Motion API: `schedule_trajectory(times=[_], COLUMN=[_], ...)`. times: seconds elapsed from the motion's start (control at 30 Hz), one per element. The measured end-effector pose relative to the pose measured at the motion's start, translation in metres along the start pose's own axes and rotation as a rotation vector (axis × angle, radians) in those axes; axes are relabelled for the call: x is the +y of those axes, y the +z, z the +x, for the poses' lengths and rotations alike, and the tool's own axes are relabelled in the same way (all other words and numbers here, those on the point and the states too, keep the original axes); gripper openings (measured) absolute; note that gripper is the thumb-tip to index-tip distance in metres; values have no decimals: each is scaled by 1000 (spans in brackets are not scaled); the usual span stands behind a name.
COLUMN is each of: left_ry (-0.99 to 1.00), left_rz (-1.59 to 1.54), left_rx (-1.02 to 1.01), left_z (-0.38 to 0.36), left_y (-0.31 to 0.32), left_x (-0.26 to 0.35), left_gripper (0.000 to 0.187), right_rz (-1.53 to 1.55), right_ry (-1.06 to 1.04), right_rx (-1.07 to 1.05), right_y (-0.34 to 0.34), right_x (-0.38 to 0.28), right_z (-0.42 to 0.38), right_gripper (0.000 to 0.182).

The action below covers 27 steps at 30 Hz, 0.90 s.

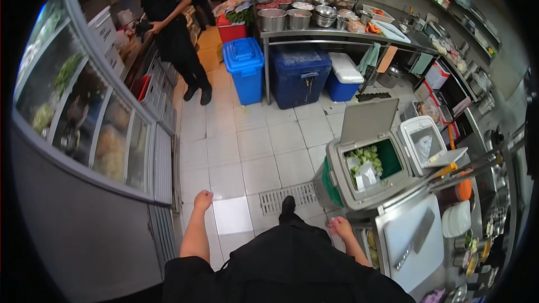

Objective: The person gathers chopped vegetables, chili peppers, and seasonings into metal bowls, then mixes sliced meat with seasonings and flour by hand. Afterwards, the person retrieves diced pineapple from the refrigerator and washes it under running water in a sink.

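Observation:
My left hand hangs over the tiled floor, closed in a fist with nothing visible in it. On the other side, my right hand has its fingers curled in, and no held thing shows. It is nearest to the grey-beige bin, apart from it. The bin's lid stands up, and green leafy scraps and white waste lie inside. Right of that hand, a cleaver rests on a white cutting board.
A glass-door fridge lines the left side. Ahead stands a person in black beside a blue lidded bin. A steel table bears several bowls, with cooler boxes below. A floor drain lies near my foot.

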State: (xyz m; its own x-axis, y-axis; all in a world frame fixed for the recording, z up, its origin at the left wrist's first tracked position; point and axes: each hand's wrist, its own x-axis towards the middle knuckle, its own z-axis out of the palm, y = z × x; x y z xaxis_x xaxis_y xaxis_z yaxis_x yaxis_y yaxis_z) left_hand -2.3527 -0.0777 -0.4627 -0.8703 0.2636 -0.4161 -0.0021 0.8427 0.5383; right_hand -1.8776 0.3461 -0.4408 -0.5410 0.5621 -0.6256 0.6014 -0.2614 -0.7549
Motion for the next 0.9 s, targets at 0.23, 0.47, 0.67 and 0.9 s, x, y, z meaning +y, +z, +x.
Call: schedule_trajectory(times=[0.23,0.47,0.67,0.9], left_ry=[-185,-145,-259,144], left_rz=[-64,236,182,484], left_rx=[-266,-704,-690,-644], left_z=[109,120,242,586], left_y=[47,107,78,69], left_x=[84,91,140,332], left_gripper=[35,38,36,30], right_rz=[-231,-346,-436,-377], right_ry=[-461,-660,-747,-608], right_rx=[58,-25,9,84], right_y=[26,20,-3,-42], right_x=[-248,-500,-617,-715], right_z=[180,273,405,524], right_gripper=[34,39,22,25])
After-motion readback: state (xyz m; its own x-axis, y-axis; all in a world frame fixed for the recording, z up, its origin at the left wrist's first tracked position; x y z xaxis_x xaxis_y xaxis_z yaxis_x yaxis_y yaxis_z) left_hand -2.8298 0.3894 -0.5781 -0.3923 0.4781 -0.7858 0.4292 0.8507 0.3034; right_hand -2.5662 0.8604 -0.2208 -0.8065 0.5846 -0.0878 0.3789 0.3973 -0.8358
